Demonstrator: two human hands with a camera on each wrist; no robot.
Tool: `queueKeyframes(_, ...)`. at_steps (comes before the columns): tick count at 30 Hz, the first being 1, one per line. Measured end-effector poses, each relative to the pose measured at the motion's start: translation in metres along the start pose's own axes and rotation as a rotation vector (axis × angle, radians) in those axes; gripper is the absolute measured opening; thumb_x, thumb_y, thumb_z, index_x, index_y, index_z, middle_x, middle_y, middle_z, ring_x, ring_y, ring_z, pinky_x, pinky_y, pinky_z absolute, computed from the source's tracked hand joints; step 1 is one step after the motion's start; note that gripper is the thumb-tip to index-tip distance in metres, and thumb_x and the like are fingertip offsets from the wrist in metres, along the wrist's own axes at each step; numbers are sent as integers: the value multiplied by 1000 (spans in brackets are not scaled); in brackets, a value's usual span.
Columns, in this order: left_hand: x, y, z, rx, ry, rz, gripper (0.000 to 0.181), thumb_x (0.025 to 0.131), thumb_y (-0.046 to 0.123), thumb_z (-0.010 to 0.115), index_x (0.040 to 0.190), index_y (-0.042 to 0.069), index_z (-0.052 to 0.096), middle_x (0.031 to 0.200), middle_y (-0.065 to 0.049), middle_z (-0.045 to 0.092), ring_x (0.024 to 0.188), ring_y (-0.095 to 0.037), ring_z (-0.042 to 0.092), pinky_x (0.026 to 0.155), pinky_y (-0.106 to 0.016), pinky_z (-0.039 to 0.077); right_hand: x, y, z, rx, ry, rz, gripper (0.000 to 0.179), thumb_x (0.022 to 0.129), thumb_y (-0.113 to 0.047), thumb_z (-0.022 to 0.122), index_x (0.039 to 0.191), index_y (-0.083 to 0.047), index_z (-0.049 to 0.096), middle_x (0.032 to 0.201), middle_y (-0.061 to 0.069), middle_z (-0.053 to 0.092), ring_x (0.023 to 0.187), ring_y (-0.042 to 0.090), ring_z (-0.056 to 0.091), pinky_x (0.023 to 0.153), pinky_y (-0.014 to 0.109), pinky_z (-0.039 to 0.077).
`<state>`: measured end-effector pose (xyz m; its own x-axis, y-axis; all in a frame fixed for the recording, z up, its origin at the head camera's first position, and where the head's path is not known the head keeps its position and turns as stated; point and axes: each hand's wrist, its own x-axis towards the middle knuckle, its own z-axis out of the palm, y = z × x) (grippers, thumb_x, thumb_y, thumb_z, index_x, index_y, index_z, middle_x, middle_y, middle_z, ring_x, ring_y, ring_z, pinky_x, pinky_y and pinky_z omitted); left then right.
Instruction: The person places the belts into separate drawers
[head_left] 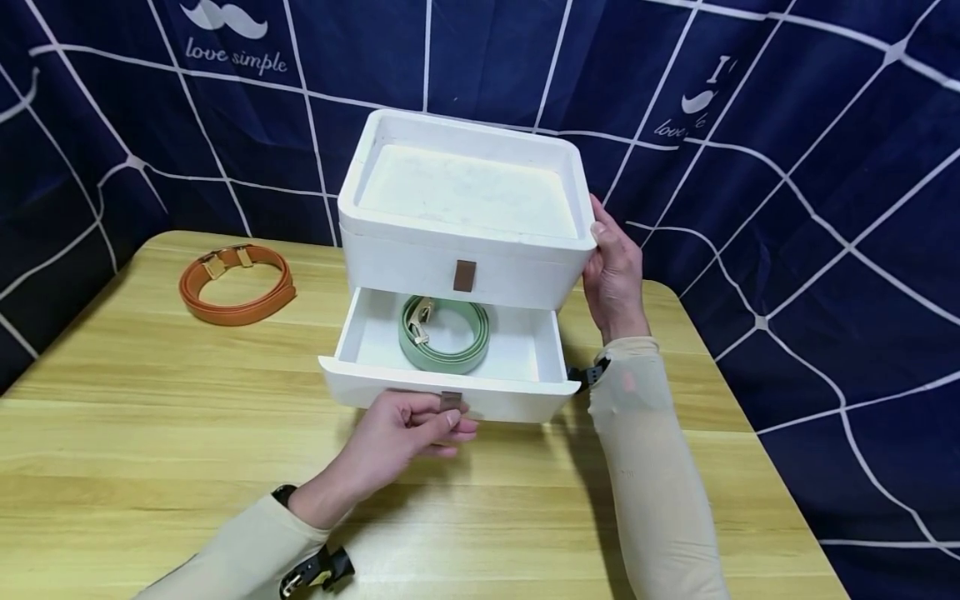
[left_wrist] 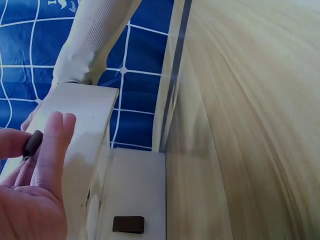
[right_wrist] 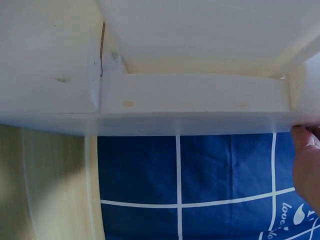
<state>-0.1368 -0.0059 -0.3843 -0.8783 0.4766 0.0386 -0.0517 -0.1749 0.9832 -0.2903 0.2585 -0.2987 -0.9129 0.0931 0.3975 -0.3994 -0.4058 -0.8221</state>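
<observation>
A white drawer box [head_left: 405, 262] stands with one drawer [head_left: 517, 404] pulled out towards me. Inside that drawer lies a coiled green belt [head_left: 450, 360] with a gold-coloured buckle. My left hand [head_left: 401, 437] pinches the drawer's brown pull tab [left_wrist: 33, 144] between thumb and fingers. At the box's upper right side, my right hand [head_left: 615, 271] holds the edge with its thumb near the front corner; part of its fingers is hidden. The right wrist view shows this hand [right_wrist: 307, 165] at the frame's edge, against the white box.
A coiled orange-brown belt [head_left: 240, 308] lies on the wooden table [head_left: 150, 417], left of the box. Under the pulled-out drawer, another white front [left_wrist: 135, 185] with a brown tab shows. Dark blue cloth [head_left: 487, 50] with white lines hangs behind and around the table.
</observation>
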Motion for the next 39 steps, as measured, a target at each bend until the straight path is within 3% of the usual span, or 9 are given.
queueKeyframes(6, 2, 3, 1, -22, 17, 17, 22, 97, 1, 58, 111, -17, 62, 102, -24, 70, 95, -34, 70, 84, -49, 58, 1, 0, -1, -16, -1, 7, 48, 94, -9, 55, 140, 2, 50, 145, 12, 49, 130, 25, 48, 105, 29, 45)
queueKeyframes(17, 3, 4, 0, -20, 21, 23, 20, 96, -2, 58, 109, -16, 64, 101, -24, 70, 95, -34, 70, 82, -39, 60, 1, 0, -1, -6, -4, 4, 48, 94, -8, 54, 141, 3, 49, 145, 13, 49, 130, 26, 48, 105, 28, 45)
queueKeyframes(39, 8, -3, -1, -34, 36, 82, 21, 95, -3, 59, 110, -17, 63, 101, -25, 69, 95, -36, 69, 83, -40, 59, 0, 2, -3, -22, -18, -16, 49, 95, -10, 52, 142, 3, 46, 145, 15, 48, 128, 25, 49, 103, 27, 47)
